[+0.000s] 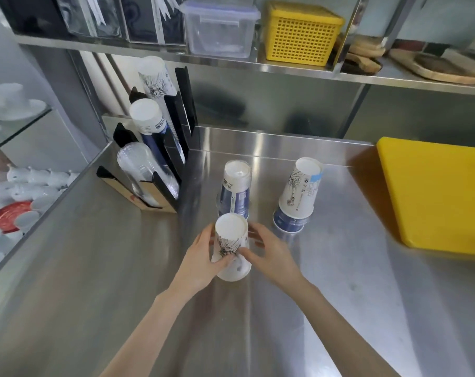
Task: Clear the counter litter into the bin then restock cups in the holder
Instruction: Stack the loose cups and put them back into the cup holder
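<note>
At far left, a black cup holder [160,159] stands on the steel surface [339,281], its slots part-filled with stacked cups. Centre, the left hand [201,263] and right hand [271,257] close around an upturned white paper cup stack [230,246], lifting or steadying it. Beyond, a blue-banded stack [236,189] and a mixed stack [298,194] wait; a yellow board [434,194] lies right. No litter shows, so restocking appears under way; the held stack must next travel left into a matching slot.
</note>
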`<action>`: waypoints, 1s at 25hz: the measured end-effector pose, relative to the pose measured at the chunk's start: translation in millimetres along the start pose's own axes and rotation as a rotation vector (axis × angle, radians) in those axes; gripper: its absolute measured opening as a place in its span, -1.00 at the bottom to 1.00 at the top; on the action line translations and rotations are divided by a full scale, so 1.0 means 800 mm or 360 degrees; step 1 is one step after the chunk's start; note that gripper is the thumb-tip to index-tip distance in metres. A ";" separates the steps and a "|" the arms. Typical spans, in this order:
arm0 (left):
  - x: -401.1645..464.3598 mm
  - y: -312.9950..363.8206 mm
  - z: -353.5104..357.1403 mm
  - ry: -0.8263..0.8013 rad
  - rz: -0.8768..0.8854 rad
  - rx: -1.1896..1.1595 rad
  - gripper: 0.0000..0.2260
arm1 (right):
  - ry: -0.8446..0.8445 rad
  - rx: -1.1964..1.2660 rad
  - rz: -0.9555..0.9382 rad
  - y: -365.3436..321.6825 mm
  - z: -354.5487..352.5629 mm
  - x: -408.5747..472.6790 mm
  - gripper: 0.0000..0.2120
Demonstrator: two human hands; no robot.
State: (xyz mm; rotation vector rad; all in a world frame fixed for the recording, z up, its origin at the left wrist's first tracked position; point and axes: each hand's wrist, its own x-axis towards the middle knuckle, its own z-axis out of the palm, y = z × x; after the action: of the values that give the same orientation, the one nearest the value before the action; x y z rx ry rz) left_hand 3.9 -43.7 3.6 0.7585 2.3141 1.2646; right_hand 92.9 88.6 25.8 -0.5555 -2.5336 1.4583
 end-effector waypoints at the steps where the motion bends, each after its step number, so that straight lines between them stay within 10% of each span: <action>1: -0.002 -0.006 0.004 -0.0014 -0.0028 0.0001 -0.39 | -0.0015 -0.0004 0.0023 0.004 0.003 -0.002 -0.50; 13: 0.000 0.020 -0.006 -0.0160 0.0105 0.0131 -0.28 | -0.0016 -0.0171 0.0076 0.016 -0.003 -0.007 -0.45; 25: 0.092 0.119 0.013 -0.0244 0.0427 0.0497 -0.36 | 0.0616 -0.0158 0.0243 0.028 -0.119 0.018 -0.48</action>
State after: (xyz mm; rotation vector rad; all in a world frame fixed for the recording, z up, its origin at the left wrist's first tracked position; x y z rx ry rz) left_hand -21.7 51.3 73.9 1.2599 2.3679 0.9133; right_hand 115.8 180.1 54.8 -0.9627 -2.3035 1.1365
